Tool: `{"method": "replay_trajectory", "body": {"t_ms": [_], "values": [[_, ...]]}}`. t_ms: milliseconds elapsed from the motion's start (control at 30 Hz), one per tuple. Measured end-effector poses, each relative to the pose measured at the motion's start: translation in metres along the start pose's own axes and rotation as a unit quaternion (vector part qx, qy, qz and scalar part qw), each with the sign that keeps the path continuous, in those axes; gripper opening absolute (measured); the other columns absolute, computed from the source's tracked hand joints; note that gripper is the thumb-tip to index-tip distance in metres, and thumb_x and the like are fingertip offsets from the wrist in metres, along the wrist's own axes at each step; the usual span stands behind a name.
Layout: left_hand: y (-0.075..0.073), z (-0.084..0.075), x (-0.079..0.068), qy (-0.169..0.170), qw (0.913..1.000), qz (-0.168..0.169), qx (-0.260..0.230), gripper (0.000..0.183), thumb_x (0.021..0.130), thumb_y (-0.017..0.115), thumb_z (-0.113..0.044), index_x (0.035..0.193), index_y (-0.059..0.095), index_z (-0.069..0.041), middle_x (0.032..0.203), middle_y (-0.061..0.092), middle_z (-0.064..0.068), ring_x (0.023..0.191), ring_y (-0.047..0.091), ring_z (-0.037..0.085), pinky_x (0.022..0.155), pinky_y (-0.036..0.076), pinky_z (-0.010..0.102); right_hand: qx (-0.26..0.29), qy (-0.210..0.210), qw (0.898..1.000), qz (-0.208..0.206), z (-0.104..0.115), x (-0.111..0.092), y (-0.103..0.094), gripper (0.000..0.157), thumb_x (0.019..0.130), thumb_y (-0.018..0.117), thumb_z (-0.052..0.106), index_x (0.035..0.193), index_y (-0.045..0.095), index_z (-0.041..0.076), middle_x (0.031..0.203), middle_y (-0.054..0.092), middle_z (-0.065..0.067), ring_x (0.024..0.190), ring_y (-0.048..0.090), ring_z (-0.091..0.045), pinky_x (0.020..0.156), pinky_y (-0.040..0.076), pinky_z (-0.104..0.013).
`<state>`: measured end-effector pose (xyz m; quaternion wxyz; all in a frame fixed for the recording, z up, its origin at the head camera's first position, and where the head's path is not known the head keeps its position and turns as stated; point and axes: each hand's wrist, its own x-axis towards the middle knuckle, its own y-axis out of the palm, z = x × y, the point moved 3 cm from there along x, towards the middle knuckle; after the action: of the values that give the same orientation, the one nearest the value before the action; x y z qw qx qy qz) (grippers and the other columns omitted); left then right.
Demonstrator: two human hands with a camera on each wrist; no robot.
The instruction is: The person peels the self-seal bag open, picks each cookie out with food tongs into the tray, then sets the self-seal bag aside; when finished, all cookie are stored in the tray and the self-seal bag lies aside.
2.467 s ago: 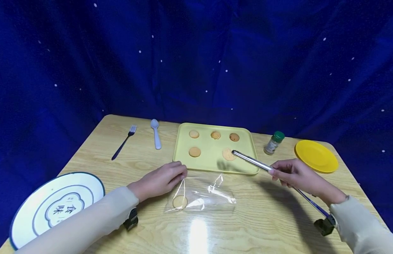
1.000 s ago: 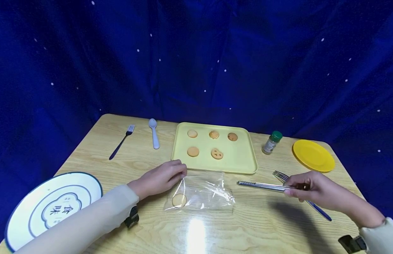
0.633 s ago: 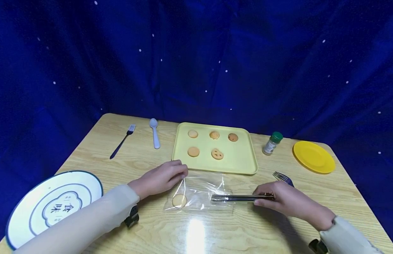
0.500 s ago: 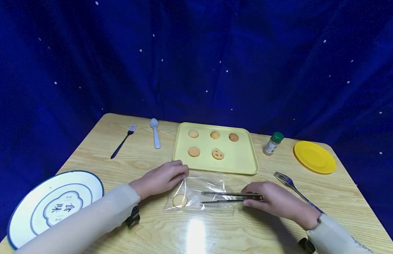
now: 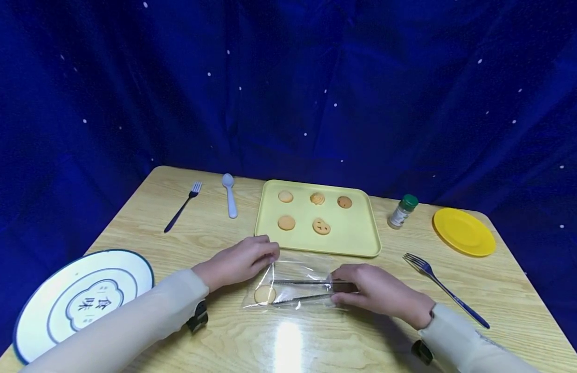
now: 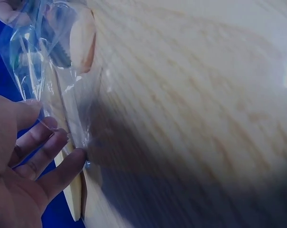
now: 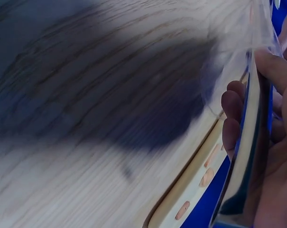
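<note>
My left hand [image 5: 242,260] pinches the upper left corner of a clear plastic bag [image 5: 298,269] lying on the table. Inside the bag, at its left end, is a round pale cookie [image 5: 265,295]; the left wrist view shows the cookie [image 6: 82,40] through the film. Metal tongs [image 5: 304,283] are gripped by my right hand [image 5: 374,291], which is at the bag's right end. The tongs' arms stand apart and reach leftward into the bag, their tips close to the cookie. Whether they touch it I cannot tell. In the right wrist view, the tongs [image 7: 247,156] lie between thumb and fingers.
Behind the bag, a yellow tray [image 5: 351,241] bears several cookies. A fork [image 5: 183,207] and a spoon [image 5: 230,199] lie at back left, a white plate [image 5: 37,311] at front left. To the right are a green-capped jar [image 5: 400,212], a yellow plate [image 5: 463,231] and another fork [image 5: 442,286].
The right hand has brought the tongs from a cookie on the tray, down and leftward into the bag. That cookie shows turned patterned side up, further left. The left hand has stayed at the bag's corner.
</note>
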<state>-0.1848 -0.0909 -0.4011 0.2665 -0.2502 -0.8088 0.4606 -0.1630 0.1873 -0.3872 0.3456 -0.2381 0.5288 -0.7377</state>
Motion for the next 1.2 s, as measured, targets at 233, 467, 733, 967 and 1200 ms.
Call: {"method": "replay_trajectory", "body": {"t_ms": [233, 467, 733, 967, 1200], "values": [[0.001, -0.001, 0.001, -0.003, 1.0, 0.009, 0.0, 0.008, 0.098, 0.056, -0.016, 0.096, 0.063, -0.018, 0.086, 0.056, -0.007, 0.077, 0.052, 0.005, 0.069, 0.047, 0.021, -0.02, -0.017, 1.0, 0.007, 0.004, 0.009, 0.005, 0.021, 0.093, 0.059, 0.048, 0.094, 0.062, 0.027, 0.084, 0.057, 0.019, 0.074, 0.054, 0.002, 0.066, 0.045, -0.018], [0.002, -0.002, 0.002, 0.01, 0.9999, 0.012, 0.002, 0.009, 0.098, 0.056, -0.016, 0.092, 0.062, -0.018, 0.083, 0.054, -0.007, 0.074, 0.049, 0.005, 0.067, 0.045, 0.019, -0.014, -0.048, 0.999, 0.002, 0.009, 0.009, 0.006, 0.019, 0.093, 0.063, 0.041, 0.1, 0.066, 0.024, 0.083, 0.057, 0.019, 0.072, 0.052, 0.005, 0.066, 0.046, -0.016], [0.0, -0.002, 0.001, 0.014, 0.9998, 0.013, 0.006, 0.009, 0.098, 0.056, -0.015, 0.09, 0.061, -0.018, 0.083, 0.054, -0.008, 0.075, 0.049, 0.005, 0.067, 0.045, 0.019, 0.006, -0.029, 0.999, -0.012, 0.006, -0.005, -0.002, 0.025, 0.094, 0.062, 0.038, 0.111, 0.067, 0.021, 0.099, 0.066, 0.012, 0.086, 0.06, 0.001, 0.075, 0.052, -0.023], [0.002, -0.002, 0.002, 0.013, 0.9997, 0.015, 0.016, 0.01, 0.099, 0.055, -0.015, 0.09, 0.059, -0.019, 0.083, 0.053, -0.008, 0.075, 0.049, 0.004, 0.067, 0.045, 0.019, 0.012, 0.006, 0.999, -0.041, -0.01, -0.042, -0.022, 0.026, 0.093, 0.062, 0.039, 0.111, 0.067, 0.02, 0.095, 0.064, 0.016, 0.075, 0.053, 0.008, 0.066, 0.048, -0.018], [0.001, -0.004, 0.002, 0.008, 0.9997, 0.013, 0.019, 0.012, 0.098, 0.056, -0.012, 0.089, 0.059, -0.019, 0.082, 0.053, -0.008, 0.074, 0.05, 0.004, 0.066, 0.045, 0.019, 0.02, 0.049, 0.994, -0.094, -0.035, -0.086, -0.048, 0.019, 0.09, 0.069, 0.031, 0.107, 0.066, 0.024, 0.091, 0.063, 0.018, 0.072, 0.051, 0.007, 0.061, 0.046, -0.017]]}}
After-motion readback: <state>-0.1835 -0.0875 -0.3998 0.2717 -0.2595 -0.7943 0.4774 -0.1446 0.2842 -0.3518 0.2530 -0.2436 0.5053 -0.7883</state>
